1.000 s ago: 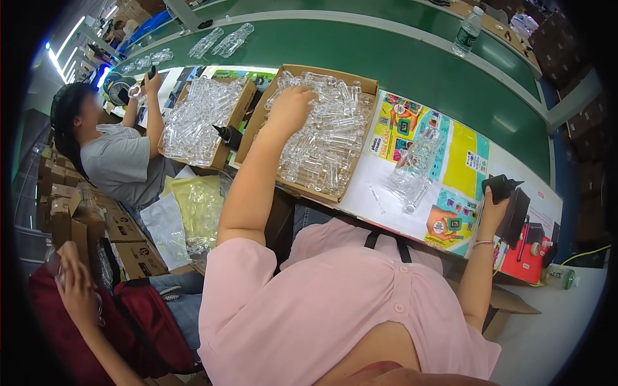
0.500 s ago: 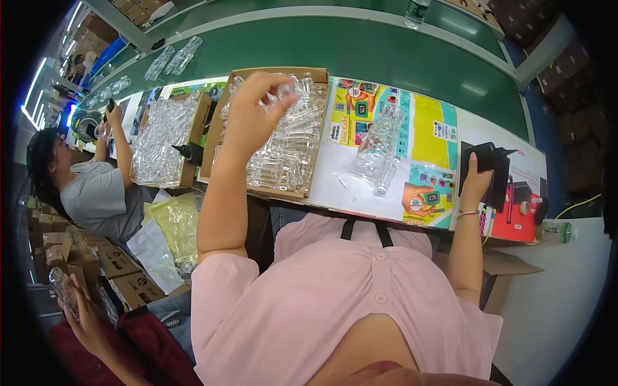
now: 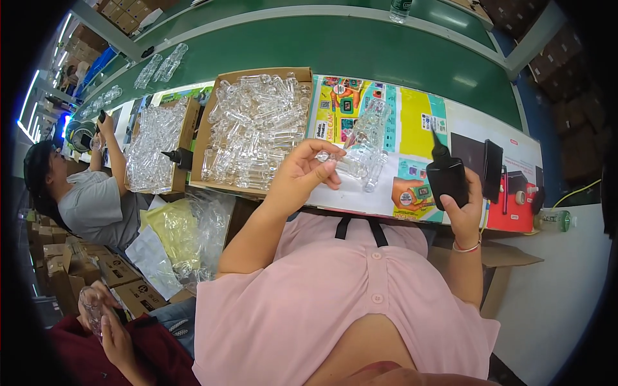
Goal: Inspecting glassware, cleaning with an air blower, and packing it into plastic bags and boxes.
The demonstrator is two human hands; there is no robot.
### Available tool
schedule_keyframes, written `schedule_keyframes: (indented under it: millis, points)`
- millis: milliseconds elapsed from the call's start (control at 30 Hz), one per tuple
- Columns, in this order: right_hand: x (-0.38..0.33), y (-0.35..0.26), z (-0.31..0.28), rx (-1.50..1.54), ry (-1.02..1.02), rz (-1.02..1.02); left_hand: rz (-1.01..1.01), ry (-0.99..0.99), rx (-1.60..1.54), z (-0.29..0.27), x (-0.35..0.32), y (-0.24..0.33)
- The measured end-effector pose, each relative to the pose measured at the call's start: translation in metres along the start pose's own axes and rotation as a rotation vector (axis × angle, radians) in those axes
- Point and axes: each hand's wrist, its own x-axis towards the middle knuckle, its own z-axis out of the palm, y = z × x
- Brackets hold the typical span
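My left hand [image 3: 302, 175] pinches a small clear plastic piece [image 3: 347, 167] between thumb and fingers, in front of the right side of an open cardboard box [image 3: 277, 71]. Heaped in that box are many clear plastic parts [image 3: 251, 128]. Just beyond the pinched piece, several longer clear plastic pieces [image 3: 374, 125] lie on a colourful printed sheet [image 3: 417, 122]; their outlines overlap the piece in my hand. My right hand [image 3: 468, 209] is wrapped around a black squeeze bottle [image 3: 447, 179], its narrow nozzle pointing up and away from me.
A second box of clear parts [image 3: 154, 145] stands to the left, with another black bottle [image 3: 180, 157] at its edge. A co-worker [image 3: 96, 199] sits beyond; another person's hands [image 3: 106, 321] hold a clear piece, lower left. Tape [image 3: 520, 198] and a clear bottle [image 3: 557, 221] are at the right.
My left hand has come from above the box rightward and closer to me, holding a clear piece. My right hand has brought the black bottle left, its nozzle turning from rightward to upward.
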Motion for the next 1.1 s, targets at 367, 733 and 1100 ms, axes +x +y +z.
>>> schedule_keyframes:
  millis: [367,733,1100]
  points:
    - [0.019,-0.036,-0.009,0.508,0.167,-0.169,0.199,0.069,0.09,0.031,-0.01,0.005]
    - [0.022,-0.019,-0.003,1.065,0.306,-0.007,0.164,0.066,-0.088,0.041,-0.009,0.005]
    - [0.044,-0.059,0.008,1.228,0.368,-0.091,0.334,0.008,-0.074,0.056,-0.007,0.005]
